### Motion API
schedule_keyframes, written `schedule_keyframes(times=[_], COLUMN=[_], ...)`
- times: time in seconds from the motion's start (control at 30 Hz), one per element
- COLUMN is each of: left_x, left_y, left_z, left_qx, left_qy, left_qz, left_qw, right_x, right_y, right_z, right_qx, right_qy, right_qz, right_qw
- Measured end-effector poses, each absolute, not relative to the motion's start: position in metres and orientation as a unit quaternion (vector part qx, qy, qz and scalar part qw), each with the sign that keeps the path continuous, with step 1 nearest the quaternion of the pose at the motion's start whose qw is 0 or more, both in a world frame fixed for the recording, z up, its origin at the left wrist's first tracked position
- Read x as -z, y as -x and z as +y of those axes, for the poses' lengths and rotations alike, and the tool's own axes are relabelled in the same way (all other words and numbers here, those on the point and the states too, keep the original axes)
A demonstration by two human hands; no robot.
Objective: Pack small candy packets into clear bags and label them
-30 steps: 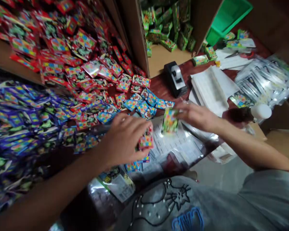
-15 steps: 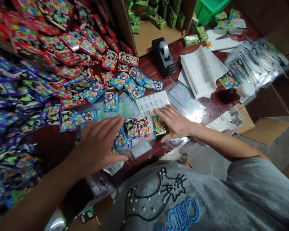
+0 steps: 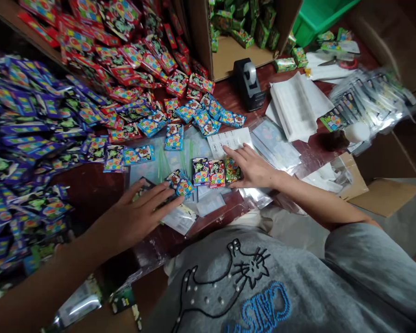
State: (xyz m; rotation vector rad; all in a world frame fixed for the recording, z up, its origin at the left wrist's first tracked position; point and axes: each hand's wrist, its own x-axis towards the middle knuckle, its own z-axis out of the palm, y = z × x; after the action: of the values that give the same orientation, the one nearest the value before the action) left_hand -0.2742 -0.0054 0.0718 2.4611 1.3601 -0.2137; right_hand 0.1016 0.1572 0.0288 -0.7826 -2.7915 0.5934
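A purple box (image 3: 200, 171), a red box (image 3: 217, 174) and a green box (image 3: 232, 171) stand side by side in a row, all small and brightly printed. My right hand (image 3: 255, 169) rests at the right end, fingers spread over a white sticker sheet (image 3: 225, 141) and thumb low beside the green box. A blue box (image 3: 180, 183) lies tilted left of the row. My left hand (image 3: 143, 210) is stretched out flat next to it, fingertips near the blue box and over a dark printed card that is partly hidden. A clear bag (image 3: 180, 218) lies under its fingers.
Piles of purple boxes (image 3: 31, 101) and red boxes (image 3: 125, 55) fill the left. A tape dispenser (image 3: 248, 85), white paper (image 3: 294, 106) and clear bags (image 3: 275, 143) lie beyond my right hand. A white-capped bottle (image 3: 356, 132) stands at the right.
The green box has moved left against the red one, with my right hand beside it. My left hand has come down toward the table edge, and the blue box shows more fully. The view has shifted.
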Motion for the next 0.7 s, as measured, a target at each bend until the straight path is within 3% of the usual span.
schedule_keyframes(times=[0.1,0.23,0.37,0.5,0.63,0.7], left_x=[-0.07,-0.077,-0.085,-0.087,-0.08,-0.071], left_y=[0.272,0.262,0.258,0.259,0.251,0.244], left_z=[-0.012,-0.025,-0.052,-0.087,-0.122,-0.133], left_qx=[0.056,0.07,0.03,-0.014,-0.047,-0.064], left_qy=[-0.874,-0.87,-0.849,-0.809,-0.739,-0.704], left_qz=[0.459,0.468,0.515,0.582,0.671,0.706], left_qw=[0.15,0.14,0.114,0.082,0.033,0.034], right_x=[-0.046,-0.056,-0.04,-0.036,-0.059,-0.063], right_y=[-0.109,-0.117,-0.11,-0.102,-0.095,-0.076], right_z=[0.152,0.14,0.122,0.104,0.109,0.123], right_qx=[-0.212,-0.254,-0.342,-0.374,-0.209,-0.178], right_qy=[0.31,0.533,0.648,0.624,0.59,0.456], right_qz=[-0.918,-0.783,-0.654,-0.669,-0.769,-0.861], right_qw=[0.122,0.196,0.187,0.15,0.132,0.135])
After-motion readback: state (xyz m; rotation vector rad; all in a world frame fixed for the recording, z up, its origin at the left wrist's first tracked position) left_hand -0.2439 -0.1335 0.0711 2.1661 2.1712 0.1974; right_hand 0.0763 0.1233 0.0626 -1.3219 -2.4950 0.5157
